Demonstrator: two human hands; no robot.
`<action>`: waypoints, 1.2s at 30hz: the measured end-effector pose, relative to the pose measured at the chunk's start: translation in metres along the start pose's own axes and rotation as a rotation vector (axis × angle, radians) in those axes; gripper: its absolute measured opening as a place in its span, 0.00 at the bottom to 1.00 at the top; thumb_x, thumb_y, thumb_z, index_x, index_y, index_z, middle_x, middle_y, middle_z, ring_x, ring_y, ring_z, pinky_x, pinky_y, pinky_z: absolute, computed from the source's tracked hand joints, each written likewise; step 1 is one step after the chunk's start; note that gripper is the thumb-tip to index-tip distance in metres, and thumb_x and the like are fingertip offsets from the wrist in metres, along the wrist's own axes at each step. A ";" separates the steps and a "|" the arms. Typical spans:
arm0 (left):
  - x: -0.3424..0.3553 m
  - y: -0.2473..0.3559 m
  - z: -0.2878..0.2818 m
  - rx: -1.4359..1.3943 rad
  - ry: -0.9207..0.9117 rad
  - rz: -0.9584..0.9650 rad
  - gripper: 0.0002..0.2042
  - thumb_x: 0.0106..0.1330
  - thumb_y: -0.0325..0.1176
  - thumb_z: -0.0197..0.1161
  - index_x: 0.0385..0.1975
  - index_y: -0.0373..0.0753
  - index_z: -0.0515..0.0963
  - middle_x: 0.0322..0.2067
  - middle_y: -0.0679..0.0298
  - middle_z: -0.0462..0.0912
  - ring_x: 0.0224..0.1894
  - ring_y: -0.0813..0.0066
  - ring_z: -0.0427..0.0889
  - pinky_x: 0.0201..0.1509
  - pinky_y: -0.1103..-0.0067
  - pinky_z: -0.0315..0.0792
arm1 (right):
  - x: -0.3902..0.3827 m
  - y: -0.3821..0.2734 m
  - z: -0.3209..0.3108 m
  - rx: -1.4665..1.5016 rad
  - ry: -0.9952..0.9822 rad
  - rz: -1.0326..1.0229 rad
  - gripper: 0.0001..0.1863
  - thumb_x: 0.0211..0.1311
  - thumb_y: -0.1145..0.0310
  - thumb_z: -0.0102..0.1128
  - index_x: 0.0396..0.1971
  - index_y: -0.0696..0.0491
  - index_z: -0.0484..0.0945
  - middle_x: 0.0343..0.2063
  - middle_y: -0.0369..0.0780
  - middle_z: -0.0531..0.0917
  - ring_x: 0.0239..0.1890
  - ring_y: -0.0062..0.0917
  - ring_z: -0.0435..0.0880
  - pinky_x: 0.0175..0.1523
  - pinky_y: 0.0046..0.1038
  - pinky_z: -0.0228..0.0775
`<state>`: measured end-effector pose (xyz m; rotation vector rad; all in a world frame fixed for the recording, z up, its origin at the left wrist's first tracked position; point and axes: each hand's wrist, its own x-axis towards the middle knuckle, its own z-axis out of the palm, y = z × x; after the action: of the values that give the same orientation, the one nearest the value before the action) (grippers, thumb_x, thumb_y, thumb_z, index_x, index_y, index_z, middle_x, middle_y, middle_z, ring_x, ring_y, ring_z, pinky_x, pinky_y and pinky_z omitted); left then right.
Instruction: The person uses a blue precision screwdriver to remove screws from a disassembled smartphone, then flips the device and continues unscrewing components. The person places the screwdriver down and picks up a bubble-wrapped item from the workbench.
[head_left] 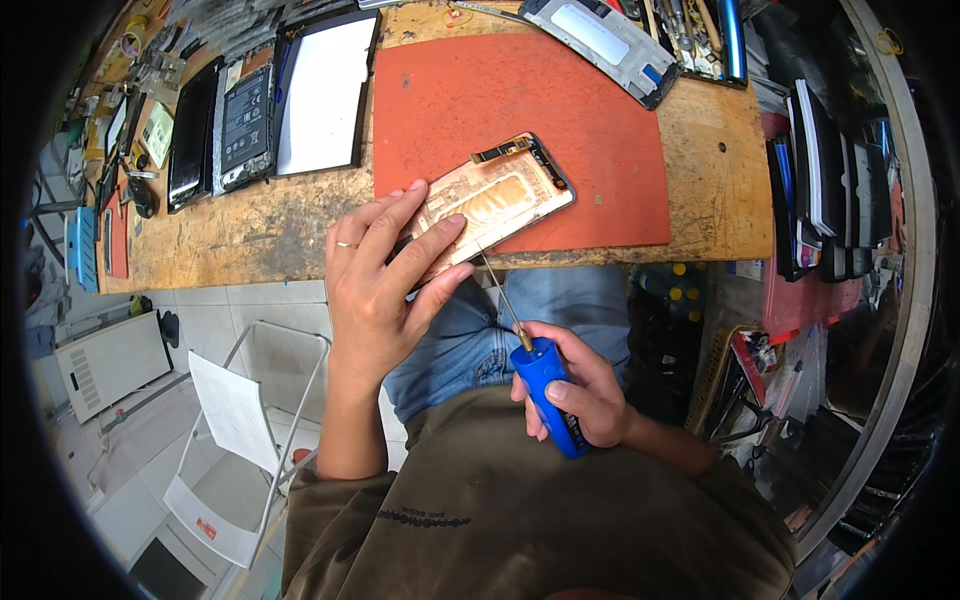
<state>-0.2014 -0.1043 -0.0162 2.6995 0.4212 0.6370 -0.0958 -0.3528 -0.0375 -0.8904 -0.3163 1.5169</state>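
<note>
My left hand [375, 265] grips a phone screen panel [505, 200], its fingers spread across the back and the thumb along the near edge. The panel's back is copper-coloured, with a dark flex cable [500, 150] near its far right end. It is tilted over the front edge of the mat. Wrapped in my right hand [590, 395] is a blue handheld tool [541, 372] with a long, thin metal shaft. That shaft points up and left, its tip at the near edge of the panel. Whether the tip touches the panel, I cannot tell.
Beneath the panel, an orange-red mat [610, 170] covers part of the wooden bench [720, 190]. Left of it lie a white panel in a dark frame [325, 95] and an opened phone with a battery [245, 125]. A grey phone frame [600, 45] lies at the far right.
</note>
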 end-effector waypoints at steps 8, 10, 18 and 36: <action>0.000 0.000 -0.001 0.008 -0.012 -0.001 0.22 0.55 0.37 0.76 0.51 0.42 0.88 0.59 0.54 0.83 0.57 0.54 0.79 0.62 0.63 0.69 | -0.001 -0.003 -0.002 0.070 0.057 -0.041 0.36 0.77 0.64 0.51 0.77 0.60 0.48 0.47 0.48 0.78 0.32 0.22 0.84 0.37 0.25 0.79; 0.000 0.000 -0.001 0.007 -0.011 -0.002 0.21 0.55 0.37 0.76 0.51 0.42 0.88 0.59 0.54 0.83 0.56 0.54 0.79 0.62 0.63 0.69 | -0.001 -0.004 -0.003 0.047 0.042 -0.039 0.36 0.77 0.64 0.51 0.77 0.60 0.48 0.47 0.48 0.78 0.32 0.22 0.84 0.37 0.25 0.79; 0.001 0.001 0.000 -0.003 -0.003 -0.009 0.21 0.55 0.37 0.77 0.50 0.42 0.88 0.59 0.54 0.83 0.56 0.54 0.79 0.62 0.64 0.69 | 0.005 0.000 0.002 -0.015 -0.022 0.002 0.37 0.77 0.63 0.51 0.77 0.60 0.48 0.46 0.47 0.78 0.32 0.22 0.83 0.37 0.25 0.78; 0.001 0.001 -0.001 0.002 -0.006 -0.002 0.21 0.55 0.37 0.76 0.51 0.42 0.88 0.59 0.54 0.83 0.57 0.54 0.79 0.62 0.63 0.69 | 0.002 0.001 0.002 -0.011 0.014 -0.009 0.37 0.76 0.64 0.52 0.77 0.61 0.48 0.46 0.47 0.79 0.32 0.22 0.83 0.37 0.25 0.78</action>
<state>-0.2005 -0.1046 -0.0146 2.7019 0.4228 0.6288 -0.0978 -0.3501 -0.0375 -0.9067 -0.3176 1.5016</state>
